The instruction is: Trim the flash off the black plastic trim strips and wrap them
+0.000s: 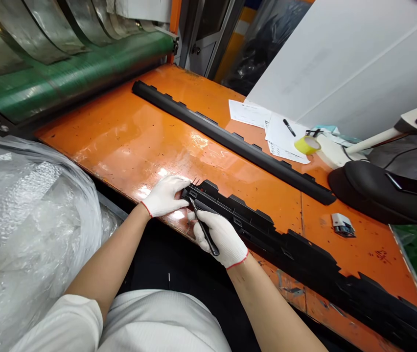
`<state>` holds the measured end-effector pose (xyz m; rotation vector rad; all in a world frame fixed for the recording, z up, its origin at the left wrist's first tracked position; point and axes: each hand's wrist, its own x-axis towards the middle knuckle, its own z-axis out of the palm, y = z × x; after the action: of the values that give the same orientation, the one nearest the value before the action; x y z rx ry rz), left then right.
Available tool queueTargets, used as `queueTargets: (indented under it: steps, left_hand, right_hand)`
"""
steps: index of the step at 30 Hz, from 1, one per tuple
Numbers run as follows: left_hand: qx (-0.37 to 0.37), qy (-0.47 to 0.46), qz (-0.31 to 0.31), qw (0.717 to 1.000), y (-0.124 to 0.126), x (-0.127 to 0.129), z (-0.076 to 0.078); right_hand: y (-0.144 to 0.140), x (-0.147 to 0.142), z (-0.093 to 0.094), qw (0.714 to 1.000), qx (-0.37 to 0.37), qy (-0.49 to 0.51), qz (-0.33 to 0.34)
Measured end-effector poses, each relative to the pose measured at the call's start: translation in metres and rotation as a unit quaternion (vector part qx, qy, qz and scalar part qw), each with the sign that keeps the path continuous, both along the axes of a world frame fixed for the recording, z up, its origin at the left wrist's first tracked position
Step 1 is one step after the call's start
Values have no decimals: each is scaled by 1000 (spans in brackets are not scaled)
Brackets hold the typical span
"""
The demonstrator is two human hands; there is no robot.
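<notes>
At the far left lies a big bundle of clear crinkled plastic wrap [25,220], and what is inside it cannot be seen. Above it a green roller with metal bands [72,63] runs along the back edge of the glossy orange metal worktable [127,142].

The left hand [164,196], in a white knit glove with a red cuff, is closed over the near end of a long black plastic moulded strip with notched tabs [304,259] — the fingers press the end down on the table edge. This strip lies along the front edge of the table and goes away to the right lower corner. The right hand [221,239], in the same kind of glove, is clenched around a thin black hand tool [203,227]; the tip of the tool touches the strip just beside the left fingers.

Behind, well apart from the hands, a second long black plastic strip [230,139] lies diagonally across the table. More to the right there are white paper sheets [267,124] with a black marker pen [289,127] on them, a yellow tape roll [307,144] near them, and a small grey clip-like part [342,225] alone on the orange surface. At the far right sits a dark rounded lamp base [377,190].
</notes>
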<state>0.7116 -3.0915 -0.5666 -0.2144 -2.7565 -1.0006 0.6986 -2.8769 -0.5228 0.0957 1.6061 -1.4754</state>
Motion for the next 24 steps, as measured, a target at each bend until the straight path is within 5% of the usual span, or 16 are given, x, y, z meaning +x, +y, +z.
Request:
queueTargets:
  steps: [6, 24]
  left_hand:
    - [5, 4, -4, 1000, -3, 0, -5]
    - [11, -4, 6, 1000, -1, 0, -3]
  right_hand:
    - [-3, 1, 8, 1000, 12, -5, -1]
    - [-8, -6, -6, 998, -10, -51, -33]
